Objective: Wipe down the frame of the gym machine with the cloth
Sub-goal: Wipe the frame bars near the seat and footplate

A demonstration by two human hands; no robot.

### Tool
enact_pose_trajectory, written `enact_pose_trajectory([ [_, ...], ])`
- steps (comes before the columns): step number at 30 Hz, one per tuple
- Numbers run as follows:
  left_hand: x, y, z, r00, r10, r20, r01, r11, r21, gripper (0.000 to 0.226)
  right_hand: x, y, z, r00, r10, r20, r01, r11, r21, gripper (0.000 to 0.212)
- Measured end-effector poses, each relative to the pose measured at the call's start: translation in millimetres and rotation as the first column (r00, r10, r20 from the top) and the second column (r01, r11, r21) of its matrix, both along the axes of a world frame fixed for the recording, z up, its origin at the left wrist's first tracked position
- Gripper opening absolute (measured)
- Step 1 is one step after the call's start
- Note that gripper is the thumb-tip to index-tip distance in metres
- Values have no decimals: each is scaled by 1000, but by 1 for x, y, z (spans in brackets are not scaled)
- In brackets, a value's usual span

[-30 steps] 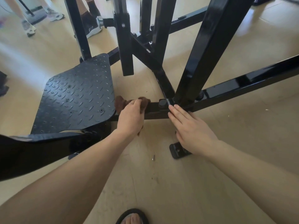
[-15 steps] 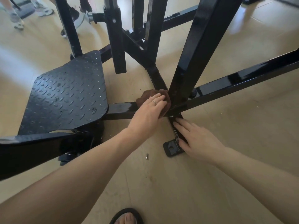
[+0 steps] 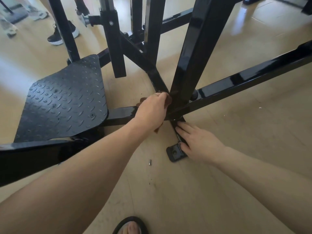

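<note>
Down low, the left hand point(image 3: 152, 112) is clutching the cloth point(image 3: 167, 98) against the frame point(image 3: 236, 81) joint to scrub; the right hand point(image 3: 197, 142) is lying flat-fingered on a foot strut, likely bracing.

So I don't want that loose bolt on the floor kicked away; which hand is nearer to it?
Right. The right hand rests on the frame's foot plate just right of the bolt; the left hand is farther up, pressing the cloth.

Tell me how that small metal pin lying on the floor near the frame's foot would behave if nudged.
The pin looks like a short metal cylinder lying on its side, so it would probably roll or skid on the smooth floor. It is likely stiff and light, and awkward to pinch.
</note>
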State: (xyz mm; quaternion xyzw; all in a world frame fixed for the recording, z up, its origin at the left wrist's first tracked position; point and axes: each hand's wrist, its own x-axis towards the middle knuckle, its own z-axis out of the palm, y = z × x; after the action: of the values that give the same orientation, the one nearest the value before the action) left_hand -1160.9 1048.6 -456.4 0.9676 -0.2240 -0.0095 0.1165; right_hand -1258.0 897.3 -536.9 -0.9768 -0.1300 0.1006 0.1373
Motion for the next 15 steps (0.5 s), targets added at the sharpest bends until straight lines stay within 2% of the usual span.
enact_pose_trajectory([
  [2,-6,-1,-2,999,-17,29,16,999,31,34,0,0,1,1000,-9,-1,9,1000,0,61],
  [4,-18,8,-5,991,-117,68,110,990,89,43,1,0,3,999,-31,25,31,999,20,57],
  [6,-18,15,-3,984,-177,30,174,982,80,45,5,0,5,998,-46,42,44,998,36,54],
  [7,-13,16,1,987,-157,-18,158,986,48,43,8,1,6,998,-45,46,43,998,41,53],
  [11,24,-1,18,966,55,-254,-92,987,-134,34,16,6,6,996,-51,67,49,998,40,52],
  [15,63,-19,11,928,160,-336,-262,922,-286,35,19,10,4,995,-51,86,48,998,28,51],
])
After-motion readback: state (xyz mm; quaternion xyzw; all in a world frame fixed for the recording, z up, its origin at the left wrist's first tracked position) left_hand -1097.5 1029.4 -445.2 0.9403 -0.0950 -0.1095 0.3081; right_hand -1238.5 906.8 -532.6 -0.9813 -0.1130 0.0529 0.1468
